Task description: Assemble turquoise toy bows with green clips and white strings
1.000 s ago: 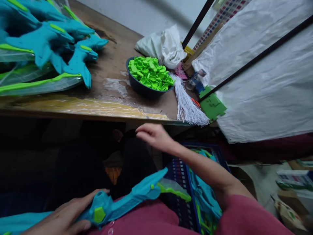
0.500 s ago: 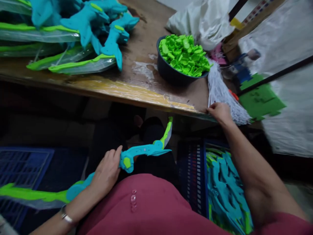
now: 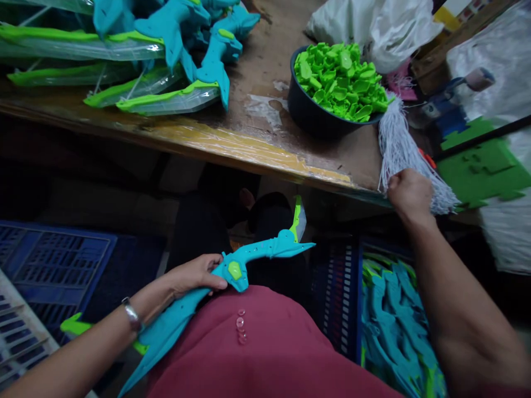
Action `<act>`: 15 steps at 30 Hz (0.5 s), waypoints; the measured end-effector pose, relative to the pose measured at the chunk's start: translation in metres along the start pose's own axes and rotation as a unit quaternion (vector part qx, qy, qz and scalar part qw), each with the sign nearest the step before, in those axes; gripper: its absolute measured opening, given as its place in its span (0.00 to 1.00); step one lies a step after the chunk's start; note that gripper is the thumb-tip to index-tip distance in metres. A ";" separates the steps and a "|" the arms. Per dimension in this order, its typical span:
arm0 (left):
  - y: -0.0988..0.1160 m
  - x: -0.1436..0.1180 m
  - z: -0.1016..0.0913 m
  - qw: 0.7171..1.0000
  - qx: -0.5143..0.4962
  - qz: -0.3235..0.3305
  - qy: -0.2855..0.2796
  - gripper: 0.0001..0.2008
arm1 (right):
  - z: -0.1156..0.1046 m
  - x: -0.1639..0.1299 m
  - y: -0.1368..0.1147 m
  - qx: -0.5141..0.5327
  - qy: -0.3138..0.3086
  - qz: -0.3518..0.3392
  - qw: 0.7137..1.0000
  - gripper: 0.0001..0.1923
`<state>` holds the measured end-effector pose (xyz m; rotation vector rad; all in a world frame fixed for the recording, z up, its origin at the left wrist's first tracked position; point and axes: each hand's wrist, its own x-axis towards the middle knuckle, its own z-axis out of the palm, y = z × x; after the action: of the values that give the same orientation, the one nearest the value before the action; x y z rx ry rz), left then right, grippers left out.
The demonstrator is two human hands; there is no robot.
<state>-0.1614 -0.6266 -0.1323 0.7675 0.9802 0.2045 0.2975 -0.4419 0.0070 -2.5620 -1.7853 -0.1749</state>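
Nearest: maroon shirt [image 3: 257, 354] fills the bottom edge. Left hand [image 3: 194, 273] lies closed on a teal plastic toy bow with a lime-green button [image 3: 234, 270], fingers wrapped over its middle, held across the lap just above the shirt; one limb tip points up toward the table edge, the other runs down-left past the wrist. Silver wristwatch [image 3: 131, 315] on left wrist.

Right of the lap, a blue plastic crate [image 3: 336, 309] holds a heap of teal and green toy parts [image 3: 394, 326]. Another blue slatted crate [image 3: 53, 265] on the dark floor at left.

Worn wooden tabletop [image 3: 249, 143], yellow tape along its near edge. Right hand [image 3: 409, 193] is at the near right edge, curled shut on strands of a bundle of white string [image 3: 398, 143] that hangs over that edge. Behind it, toward the right back, a dark round bowl heaped with lime-green plastic caps [image 3: 338, 77]. Far left corner: stack of teal toy bows in clear sleeves [image 3: 166, 44]. Crumpled white plastic bag [image 3: 373, 27] at the back, green foam sheet [image 3: 483, 166] at the right edge.

Versus half a second ago: right hand moved from the table lip onto the string; bow is tilted flatter; view shifted up and left.

Under the table is too dark to read. Bow's lower tip is cut off at the bottom edge; right fingertips are hidden in the strands.
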 end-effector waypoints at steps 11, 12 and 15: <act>-0.003 -0.009 0.015 0.970 -0.182 0.038 -0.157 0.25 | 0.037 -0.165 -0.049 0.425 -0.150 0.019 0.893 0.13; -0.002 -0.010 0.015 0.966 -0.193 0.043 -0.167 0.24 | 0.043 -0.181 -0.055 0.452 -0.205 0.016 0.868 0.14; 0.001 -0.014 0.019 0.960 -0.222 0.048 -0.166 0.27 | 0.059 -0.230 -0.077 0.509 -0.371 -0.004 0.777 0.20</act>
<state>-0.1534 -0.6424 -0.1159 0.4147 0.5480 0.3537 0.1520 -0.6259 -0.0790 -1.8091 -1.3289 1.5325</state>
